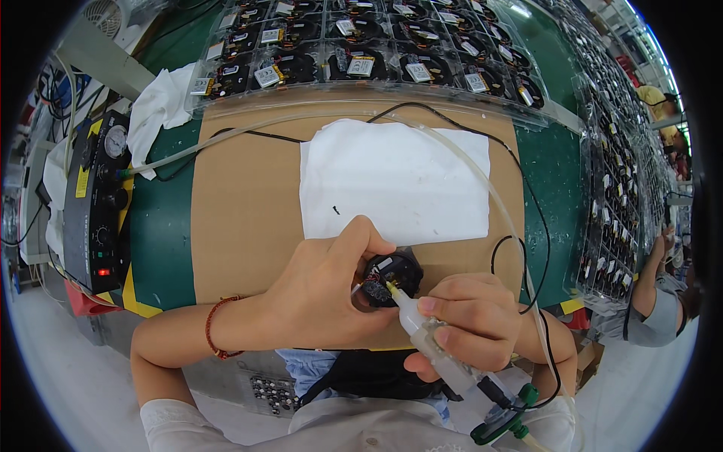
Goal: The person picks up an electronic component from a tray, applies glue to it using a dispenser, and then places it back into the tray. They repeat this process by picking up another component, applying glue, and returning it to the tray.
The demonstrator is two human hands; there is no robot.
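**Left hand [320,290] and right hand [471,320] meet at the near edge**

A green work surface [160,252] lies under a flat brown rectangular sheet [245,196]. Along its far side stands a clear plastic tray [331,89] of dark, rounded units, many with a pale label showing. A white rectangular sheet [395,181] rests on the brown one (a small dark scrap [336,210] lies on it). At the left stands a black metal control box [98,215] with a round dial and a lit red switch; a translucent hose [181,154] arcs from it toward the right.

The right hand is wrapped around a whitish translucent dispenser [429,340], tilted, with a green fitting [506,416] at its rear. The left hand pinches a rounded black housing [403,265], just beyond the near edge of the white sheet, its open face up. The dispenser's thin yellowish tip [392,289] points into the housing; whether they touch, I cannot tell.
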